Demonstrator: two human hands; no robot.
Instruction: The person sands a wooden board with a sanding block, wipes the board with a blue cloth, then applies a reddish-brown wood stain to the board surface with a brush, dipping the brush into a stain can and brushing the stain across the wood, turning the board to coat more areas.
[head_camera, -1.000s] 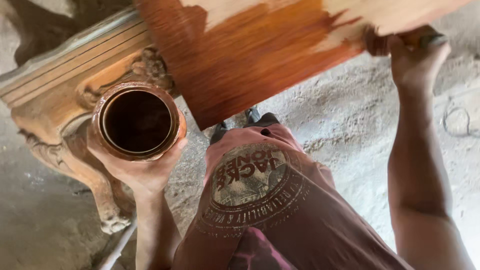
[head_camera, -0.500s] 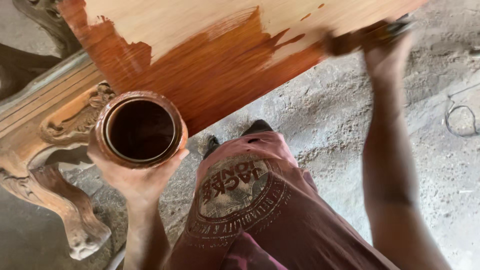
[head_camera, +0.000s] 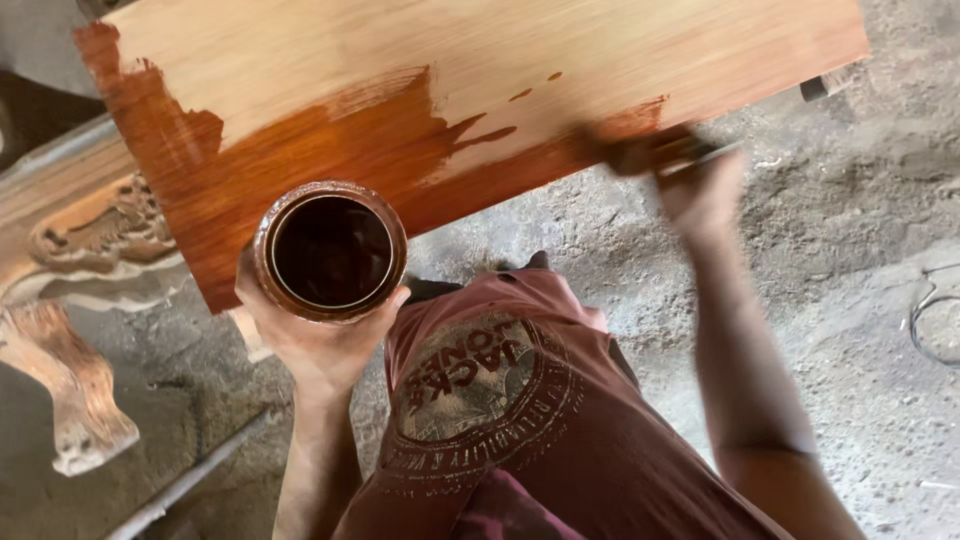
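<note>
My left hand (head_camera: 318, 345) cups a round open can (head_camera: 330, 250) full of dark brown stain, held just below a wooden board (head_camera: 560, 60). The board's lower left part is coated reddish brown; its upper and right parts are bare pale wood. Blurred with motion, my right hand (head_camera: 700, 190) grips a brush (head_camera: 650, 150), whose tip lies on the board's lower edge, at the right end of the stained area.
A carved wooden furniture piece (head_camera: 90, 240) with a curved leg (head_camera: 70, 390) stands at the left on the dusty concrete floor (head_camera: 860, 320). A thin metal rod (head_camera: 190, 475) lies at the lower left. A loop of wire (head_camera: 935, 320) rests at the right edge.
The view has shifted, so more of the board's bare top shows. My right hand and brush have moved left along the lower edge. The can stays in my left hand.
</note>
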